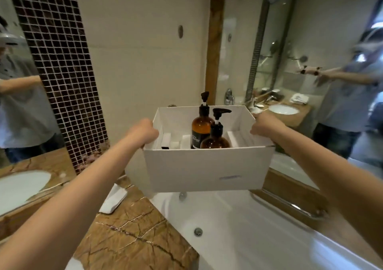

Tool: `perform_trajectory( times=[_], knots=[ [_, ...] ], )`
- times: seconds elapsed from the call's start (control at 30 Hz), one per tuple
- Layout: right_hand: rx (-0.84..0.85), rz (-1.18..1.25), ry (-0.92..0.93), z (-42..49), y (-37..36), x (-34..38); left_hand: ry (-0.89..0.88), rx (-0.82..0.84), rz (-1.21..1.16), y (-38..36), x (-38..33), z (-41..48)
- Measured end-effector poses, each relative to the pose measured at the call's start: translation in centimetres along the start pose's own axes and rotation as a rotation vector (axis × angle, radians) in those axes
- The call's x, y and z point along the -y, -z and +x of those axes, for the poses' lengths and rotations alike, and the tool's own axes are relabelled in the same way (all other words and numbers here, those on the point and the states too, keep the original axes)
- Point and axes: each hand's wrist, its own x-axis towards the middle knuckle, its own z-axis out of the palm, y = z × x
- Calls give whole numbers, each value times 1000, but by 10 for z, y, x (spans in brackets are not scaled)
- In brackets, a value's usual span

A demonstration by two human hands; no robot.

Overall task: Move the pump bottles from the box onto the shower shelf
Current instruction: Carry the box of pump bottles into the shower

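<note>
I hold a white cardboard box point(207, 166) in the air above a white bathtub. My left hand point(146, 131) grips its left wall and my right hand point(262, 124) grips its right wall. Two amber pump bottles with black pumps stand upright inside. The taller bottle point(202, 127) stands behind the shorter bottle point(215, 139), which is nearer to me. Small white packets point(176, 142) lie on the box floor to the left of the bottles. No shower shelf can be made out in this view.
The bathtub point(238, 228) with its drain lies below the box. A brown marble ledge point(132, 232) with a white soap dish point(113, 200) runs along the left. A chrome grab rail point(290, 205) lines the tub's right edge. Mirrors on both sides reflect a person and washbasins.
</note>
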Motion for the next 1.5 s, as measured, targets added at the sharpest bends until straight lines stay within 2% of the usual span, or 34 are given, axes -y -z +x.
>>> perform_trajectory(
  times=[0.17, 0.3, 0.47, 0.8, 0.93, 1.17, 1.37, 1.5],
  knots=[
    [-56, 8, -117, -42, 41, -92, -134, 93, -17, -33, -77, -32],
    [-94, -34, -266, -86, 71, -164, -281, 120, 52, -63, -137, -66],
    [-165, -85, -439, -156, 110, -247, -472, 217, 24, -106, -213, -108],
    [-330, -31, -879, -328, 192, -350, -889, 414, -126, -175, -368, -210],
    [-478, -92, -1082, -409, 207, -363, -1081, 500, -168, -204, -421, -260],
    [-596, -124, -1443, -535, 216, -343, -1413, 677, -113, -220, -473, -363],
    [-700, -168, -1712, -630, 193, -283, -1732, 747, 5, -219, -478, -459],
    [-738, -162, -1888, -684, 172, -240, -1869, 792, -53, -218, -465, -522]
  ],
)
